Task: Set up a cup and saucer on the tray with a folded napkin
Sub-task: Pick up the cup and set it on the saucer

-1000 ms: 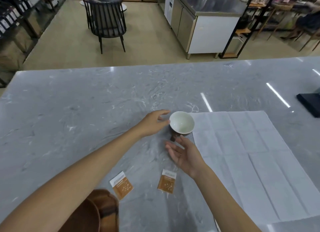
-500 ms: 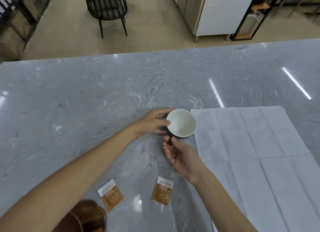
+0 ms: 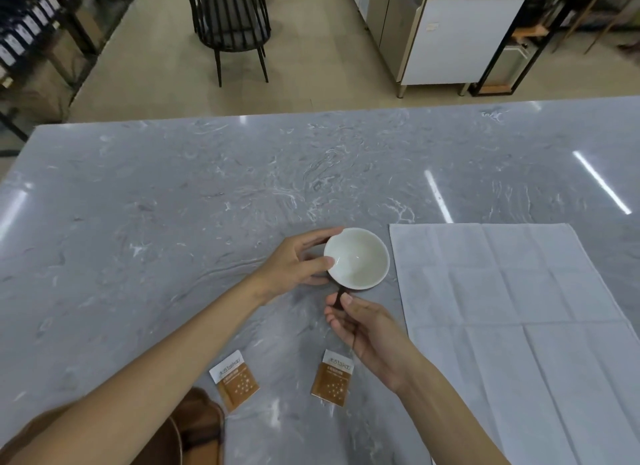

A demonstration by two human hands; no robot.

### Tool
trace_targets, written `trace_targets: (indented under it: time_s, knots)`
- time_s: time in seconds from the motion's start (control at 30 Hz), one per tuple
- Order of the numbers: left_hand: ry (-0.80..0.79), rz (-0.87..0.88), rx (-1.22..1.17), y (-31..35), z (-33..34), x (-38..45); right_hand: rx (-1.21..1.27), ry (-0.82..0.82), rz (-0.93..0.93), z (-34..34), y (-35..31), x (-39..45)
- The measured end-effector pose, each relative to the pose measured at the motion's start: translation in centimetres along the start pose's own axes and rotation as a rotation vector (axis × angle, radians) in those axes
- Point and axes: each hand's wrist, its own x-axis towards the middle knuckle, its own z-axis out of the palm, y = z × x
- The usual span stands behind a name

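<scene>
A cup (image 3: 358,258), white inside and dark brown outside, is at the middle of the grey marble table. My left hand (image 3: 299,262) grips its left rim, thumb on the inner edge. My right hand (image 3: 363,329) is just below it, fingertips pinching the cup's dark handle (image 3: 341,296). A white napkin (image 3: 512,319) lies unfolded and flat on the table to the right of the cup. A brown wooden piece (image 3: 197,426), perhaps the tray or saucer, shows at the bottom edge, partly hidden by my left arm.
Two orange-brown sachets (image 3: 234,379) (image 3: 333,377) lie on the table near me. Beyond the table's far edge stand a black chair (image 3: 230,24) and a steel counter cabinet (image 3: 446,38).
My left hand closed onto the cup's rim and my right hand rose to take the handle. The cup appears lifted and tilted slightly. The camera tilted down, then up again.
</scene>
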Motion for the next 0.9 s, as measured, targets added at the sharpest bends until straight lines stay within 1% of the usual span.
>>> trace_targets:
  time_s: [0.37,0.53,0.9]
  knots:
    - [0.183,0.121,-0.022,-0.1,-1.7,-9.3,-0.148,-0.102,0.031,4.6,3.4,-3.8]
    - [0.263,0.141,-0.092,-0.2,-2.3,-14.4,-0.197,-0.151,0.044,7.1,5.3,-5.9]
    - [0.412,0.18,-0.164,-1.7,-4.4,-24.6,-0.359,-0.227,0.081,12.3,11.3,-9.7]
